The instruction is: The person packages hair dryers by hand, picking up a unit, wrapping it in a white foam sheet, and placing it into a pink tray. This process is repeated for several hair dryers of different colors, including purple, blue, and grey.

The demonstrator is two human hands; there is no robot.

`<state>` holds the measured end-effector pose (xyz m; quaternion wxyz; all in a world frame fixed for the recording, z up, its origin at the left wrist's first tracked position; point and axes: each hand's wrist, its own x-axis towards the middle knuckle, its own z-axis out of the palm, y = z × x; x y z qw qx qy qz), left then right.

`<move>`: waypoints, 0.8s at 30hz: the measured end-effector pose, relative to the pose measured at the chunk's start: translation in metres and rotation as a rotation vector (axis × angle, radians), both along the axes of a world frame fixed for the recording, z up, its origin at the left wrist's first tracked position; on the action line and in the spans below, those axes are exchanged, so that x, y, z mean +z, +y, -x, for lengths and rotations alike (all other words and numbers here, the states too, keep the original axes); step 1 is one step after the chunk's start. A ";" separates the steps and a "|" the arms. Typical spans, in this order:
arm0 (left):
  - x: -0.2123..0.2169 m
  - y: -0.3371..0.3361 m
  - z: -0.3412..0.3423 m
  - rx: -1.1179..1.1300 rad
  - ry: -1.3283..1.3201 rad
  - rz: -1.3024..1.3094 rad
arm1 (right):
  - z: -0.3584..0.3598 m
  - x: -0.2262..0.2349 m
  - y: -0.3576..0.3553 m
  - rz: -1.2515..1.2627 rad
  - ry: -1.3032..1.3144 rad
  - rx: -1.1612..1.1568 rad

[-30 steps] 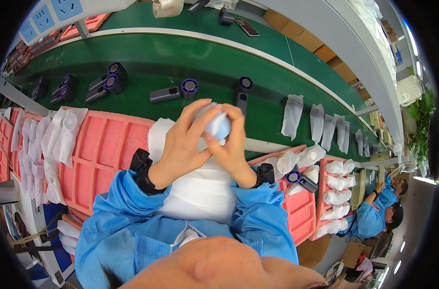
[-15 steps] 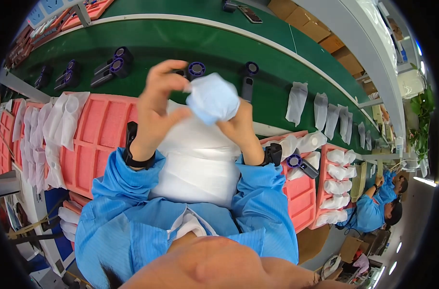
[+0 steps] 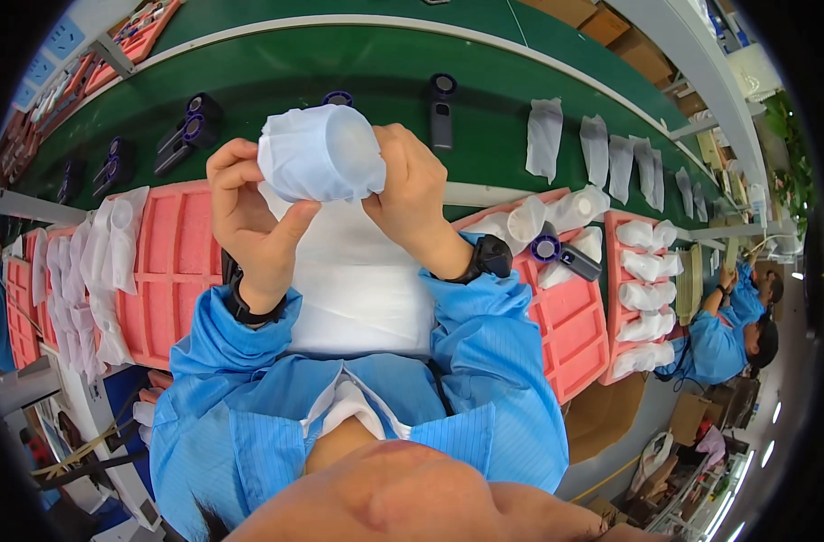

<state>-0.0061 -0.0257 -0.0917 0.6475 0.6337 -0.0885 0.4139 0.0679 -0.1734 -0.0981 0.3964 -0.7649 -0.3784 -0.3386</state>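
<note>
A round piece wrapped in a thin, frosted white bag (image 3: 308, 155) is held up over the green belt's near side. Its rounded end faces right. My left hand (image 3: 257, 226) grips the bag from the left, fingers at its crumpled edge and thumb below. On the other side my right hand (image 3: 412, 190) is closed around the right edge, fingers bent behind it. What the bag contains does not show clearly. Beneath both hands, against my body, lies a white sheet-like pile (image 3: 358, 303). A grey handheld device with a purple-ringed head (image 3: 337, 98) is partly hidden behind the bag.
Several similar devices (image 3: 442, 113) lie on the green belt (image 3: 340, 63), with frosted bags (image 3: 545, 140) farther right. Pink compartment trays (image 3: 182, 244) flank me; the right one (image 3: 566, 339) bears a device (image 3: 570, 255) and wrapped pieces. Co-workers (image 3: 724, 330) in blue sit at far right.
The wrapped piece has moved left and turned, its rounded end now facing right. My left fingers have come down onto its left side. The view has shifted slightly.
</note>
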 end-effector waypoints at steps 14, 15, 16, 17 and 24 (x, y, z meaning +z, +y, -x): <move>0.008 0.008 0.021 0.284 -0.010 -0.525 | 0.023 0.004 0.008 0.000 0.240 0.049; 0.010 0.010 0.023 0.280 0.041 -0.558 | 0.025 0.005 0.006 0.001 0.242 0.051; 0.011 0.013 0.025 0.276 0.092 -0.588 | 0.027 0.006 0.003 0.029 0.323 0.094; 0.015 0.018 0.024 0.276 0.094 -0.586 | 0.029 0.006 0.000 0.059 0.404 0.135; 0.007 0.061 0.027 -0.291 0.554 0.456 | 0.029 0.016 -0.011 0.305 0.976 0.685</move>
